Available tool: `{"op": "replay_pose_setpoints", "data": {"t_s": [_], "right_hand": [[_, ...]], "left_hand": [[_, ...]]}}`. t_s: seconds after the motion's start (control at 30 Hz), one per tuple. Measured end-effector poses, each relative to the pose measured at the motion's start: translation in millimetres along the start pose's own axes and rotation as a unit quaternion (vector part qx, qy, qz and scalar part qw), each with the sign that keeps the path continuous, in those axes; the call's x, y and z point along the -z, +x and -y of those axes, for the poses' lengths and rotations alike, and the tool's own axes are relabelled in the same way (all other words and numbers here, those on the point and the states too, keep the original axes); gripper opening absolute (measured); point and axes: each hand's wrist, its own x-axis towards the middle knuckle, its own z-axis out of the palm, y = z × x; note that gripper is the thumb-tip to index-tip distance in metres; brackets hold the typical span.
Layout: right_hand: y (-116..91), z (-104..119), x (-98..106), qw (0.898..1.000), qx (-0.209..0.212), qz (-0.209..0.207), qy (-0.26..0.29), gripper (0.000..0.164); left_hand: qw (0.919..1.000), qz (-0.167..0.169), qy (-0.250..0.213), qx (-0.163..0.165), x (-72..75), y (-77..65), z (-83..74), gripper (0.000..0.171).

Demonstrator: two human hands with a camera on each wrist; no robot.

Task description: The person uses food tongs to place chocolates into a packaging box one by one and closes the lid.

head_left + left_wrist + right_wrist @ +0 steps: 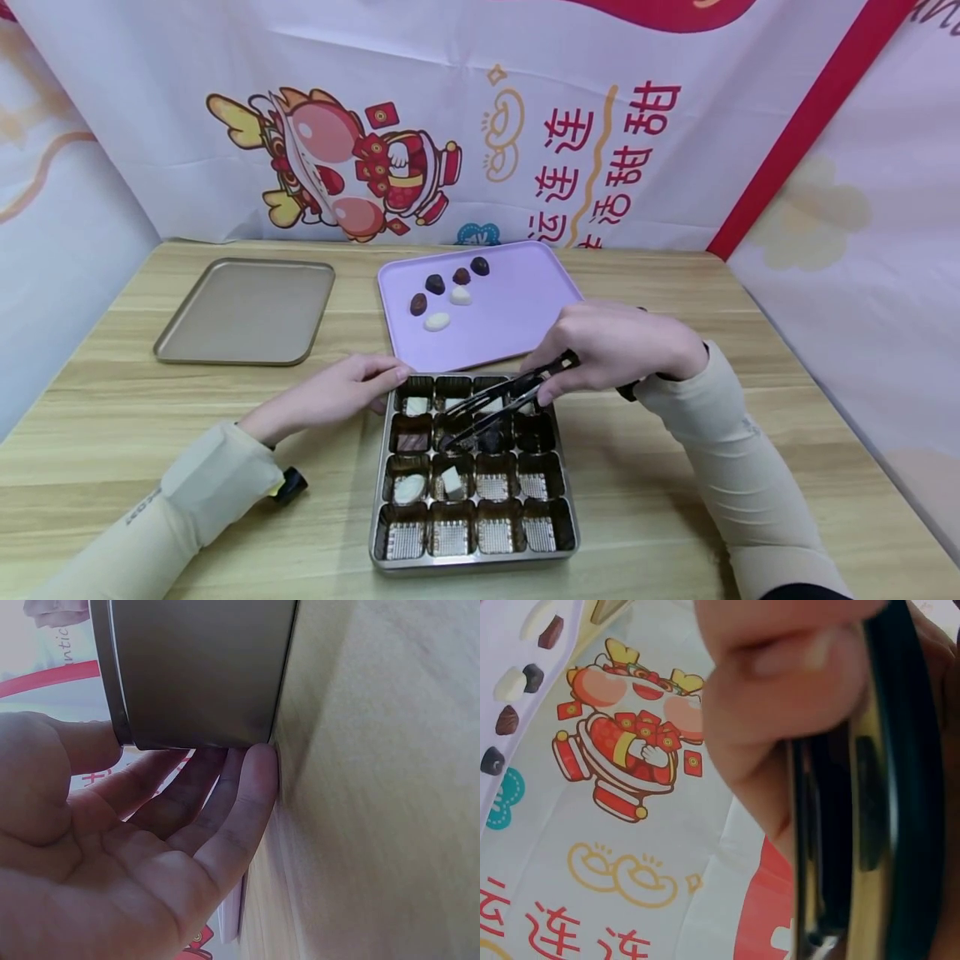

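My right hand grips black tongs, which slant over a metal tin. Their two tips are apart, reaching into the second row of the gold divided insert, around a dark chocolate. White and dark chocolates sit in the back compartments, with a white oval piece and a white block in the third row. At the tin's far left corner rests my left hand. In the left wrist view, its thumb touches the rim and its extended fingers touch the side wall.
Behind the tin, a purple tray carries several dark, brown and white chocolates. A brown-gold tray lies at the back left. A printed cloth hangs along the table's back edge. A small black object shows beside the left sleeve.
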Motion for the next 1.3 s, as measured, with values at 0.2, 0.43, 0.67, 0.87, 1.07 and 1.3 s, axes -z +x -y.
{"op": "replay_pose_setpoints", "data": {"t_s": [0.2,0.43,0.67,0.87,1.07,1.3], "right_hand": [[1,-7,2,0.999,-0.008,-0.047,-0.011,0.024],[11,-32,-3,0.976,-0.107,-0.144,-0.124,0.027],[23,-57,-18,0.939,-0.239,-0.17,-0.182,0.041],[36,-71,-33,0.931,-0.294,-0.158,-0.149,0.037],[46,-79,-41,0.945,-0.293,-0.121,-0.085,0.03],[54,-85,-45,0.952,-0.284,-0.095,-0.066,0.025]], "left_hand": [[0.9999,0.002,-0.014,0.004,-0.2,0.1,-0.1,0.035],[0.9998,0.002,-0.015,0.01,-0.5,-0.8,-0.7,0.037],[1.0,-0.004,0.004,0.0,-0.2,-1.1,-0.6,0.036],[1.0,-0.004,0.006,-0.002,0.2,-1.2,0.2,0.035],[1.0,0.0,0.004,-0.004,0.1,-1.6,1.8,0.034],[1.0,-0.004,-0.002,0.0,-0.2,-1.9,1.6,0.035]]}}
